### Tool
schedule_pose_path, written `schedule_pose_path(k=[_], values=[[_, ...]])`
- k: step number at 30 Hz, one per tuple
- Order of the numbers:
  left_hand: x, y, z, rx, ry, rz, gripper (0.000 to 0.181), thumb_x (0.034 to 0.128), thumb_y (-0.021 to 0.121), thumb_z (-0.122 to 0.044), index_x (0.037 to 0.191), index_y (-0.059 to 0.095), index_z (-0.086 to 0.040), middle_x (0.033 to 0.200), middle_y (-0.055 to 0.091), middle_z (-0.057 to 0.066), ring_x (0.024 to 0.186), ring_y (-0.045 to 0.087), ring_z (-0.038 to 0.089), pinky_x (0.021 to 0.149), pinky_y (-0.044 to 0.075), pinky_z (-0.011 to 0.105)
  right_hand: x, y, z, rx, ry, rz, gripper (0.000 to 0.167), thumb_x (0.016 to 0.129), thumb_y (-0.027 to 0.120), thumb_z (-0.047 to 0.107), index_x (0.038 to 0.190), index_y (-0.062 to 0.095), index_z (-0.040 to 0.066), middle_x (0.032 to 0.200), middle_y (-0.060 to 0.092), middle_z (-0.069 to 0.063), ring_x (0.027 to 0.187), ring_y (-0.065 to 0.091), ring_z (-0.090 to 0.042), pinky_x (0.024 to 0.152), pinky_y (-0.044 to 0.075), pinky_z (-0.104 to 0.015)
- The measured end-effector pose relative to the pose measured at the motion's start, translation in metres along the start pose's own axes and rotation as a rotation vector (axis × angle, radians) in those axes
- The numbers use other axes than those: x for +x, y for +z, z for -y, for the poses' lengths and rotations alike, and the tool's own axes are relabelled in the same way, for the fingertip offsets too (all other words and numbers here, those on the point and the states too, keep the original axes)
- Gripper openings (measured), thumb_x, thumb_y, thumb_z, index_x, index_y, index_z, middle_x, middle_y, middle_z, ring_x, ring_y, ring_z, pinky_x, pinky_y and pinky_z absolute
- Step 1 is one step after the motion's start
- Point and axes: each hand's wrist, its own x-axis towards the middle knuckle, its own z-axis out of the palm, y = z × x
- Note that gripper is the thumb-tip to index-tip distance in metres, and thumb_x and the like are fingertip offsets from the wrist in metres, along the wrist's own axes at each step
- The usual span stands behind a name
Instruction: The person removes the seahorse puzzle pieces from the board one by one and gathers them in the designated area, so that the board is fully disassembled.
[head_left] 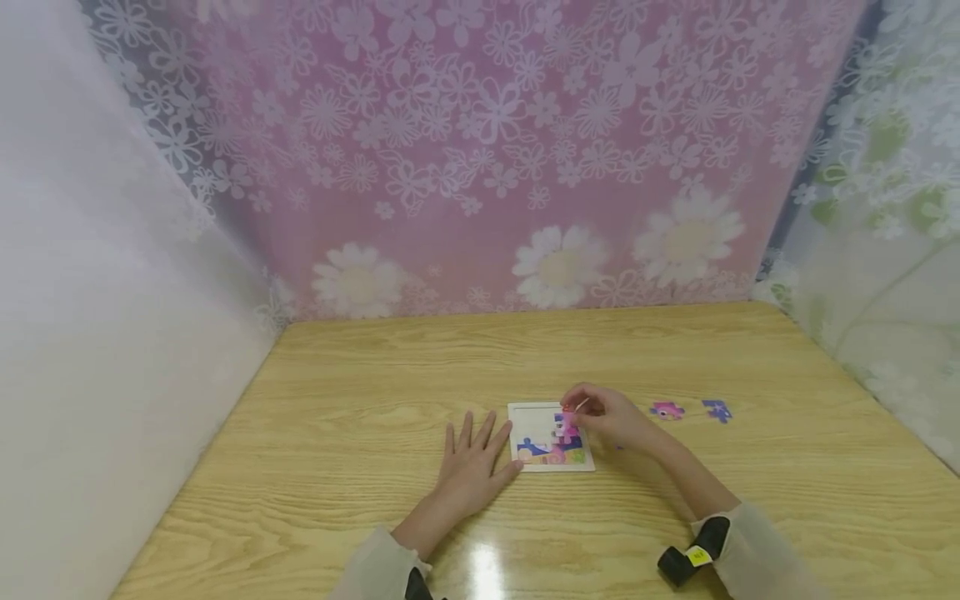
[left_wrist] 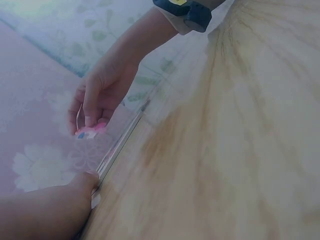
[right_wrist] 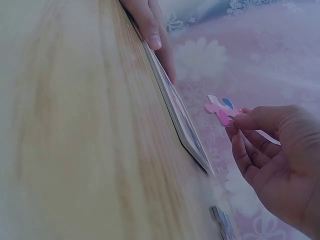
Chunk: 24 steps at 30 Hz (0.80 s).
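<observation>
A square puzzle tray (head_left: 525, 468) with a white border lies on the table, with joined pieces along its bottom row. My left hand (head_left: 471, 468) lies spread on the tabletop at the tray's left side, its thumb and forefinger at the border. Above the tray's right part, my right hand (head_left: 611, 421) pinches a pink, white and blue puzzle piece (right_wrist: 218, 110) between thumb and fingertips. In the right wrist view that piece is tilted and raised off the tray. The left wrist view also shows the pinched piece (left_wrist: 91, 131).
Right of the tray lie a loose pink puzzle piece (head_left: 667, 410) and a blue one (head_left: 717, 410). A bit of another blue piece (head_left: 619, 448) peeks out by the right hand. Flowered curtains (head_left: 465, 167) hang behind the wooden table (head_left: 360, 375) and at its sides.
</observation>
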Motion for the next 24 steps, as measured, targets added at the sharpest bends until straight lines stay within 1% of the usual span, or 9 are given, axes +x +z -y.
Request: schedule_pose_path(k=[4, 9, 15, 18, 22, 24], values=[[0.0, 0.001, 0.001, -0.005, 0.005, -0.004, 0.065, 0.0926, 0.03, -0.06, 0.145, 0.031, -0.021, 0.15, 0.021, 0.009, 0.135, 0.007, 0.039, 0.103, 0.001, 0.059, -0.009, -0.011, 0.0, 0.018, 0.01, -0.004, 0.026, 0.09, 0.06, 0.009, 0.111, 0.055, -0.005, 0.103, 0.059, -0.012, 0.089, 0.058, -0.024, 0.075, 0.05, -0.03], [0.0, 0.002, 0.001, -0.008, 0.008, -0.005, 0.066, 0.0924, 0.029, -0.06, 0.145, 0.03, -0.022, 0.15, 0.02, 0.008, 0.135, 0.006, 0.039, 0.103, 0.0, 0.058, -0.02, -0.024, -0.002, 0.003, 0.037, -0.008, 0.028, 0.09, 0.06, 0.012, 0.112, 0.055, -0.004, 0.103, 0.058, -0.011, 0.088, 0.058, -0.023, 0.073, 0.05, -0.032], [-0.001, 0.002, 0.001, -0.02, 0.007, -0.005, 0.065, 0.0925, 0.03, -0.06, 0.145, 0.03, -0.021, 0.15, 0.021, 0.009, 0.135, 0.006, 0.039, 0.103, 0.0, 0.058, -0.031, -0.037, -0.003, -0.006, 0.04, -0.026, 0.028, 0.09, 0.06, 0.013, 0.112, 0.055, -0.005, 0.102, 0.058, -0.012, 0.086, 0.058, -0.023, 0.069, 0.052, -0.035], [-0.001, 0.001, 0.001, -0.023, 0.007, -0.003, 0.065, 0.0926, 0.031, -0.059, 0.145, 0.031, -0.021, 0.15, 0.021, 0.009, 0.135, 0.006, 0.039, 0.103, 0.0, 0.058, -0.036, -0.043, -0.004, -0.031, 0.039, -0.036, 0.027, 0.09, 0.06, 0.013, 0.111, 0.056, -0.003, 0.103, 0.058, -0.012, 0.086, 0.058, -0.022, 0.07, 0.051, -0.033], [-0.001, 0.0, 0.0, -0.025, 0.007, -0.003, 0.064, 0.0927, 0.032, -0.058, 0.145, 0.031, -0.021, 0.15, 0.021, 0.009, 0.135, 0.007, 0.039, 0.103, 0.0, 0.058, -0.042, -0.05, -0.006, -0.073, 0.041, -0.057, 0.025, 0.09, 0.06, 0.014, 0.111, 0.057, 0.0, 0.104, 0.059, -0.01, 0.087, 0.058, -0.019, 0.072, 0.05, -0.027], [-0.001, -0.001, 0.0, -0.024, 0.007, -0.004, 0.064, 0.0928, 0.032, -0.058, 0.145, 0.031, -0.021, 0.15, 0.021, 0.009, 0.135, 0.007, 0.039, 0.103, 0.0, 0.058, -0.044, -0.053, -0.007, -0.072, 0.038, -0.063, 0.025, 0.09, 0.06, 0.014, 0.111, 0.057, -0.001, 0.104, 0.059, -0.011, 0.087, 0.058, -0.018, 0.073, 0.05, -0.027]])
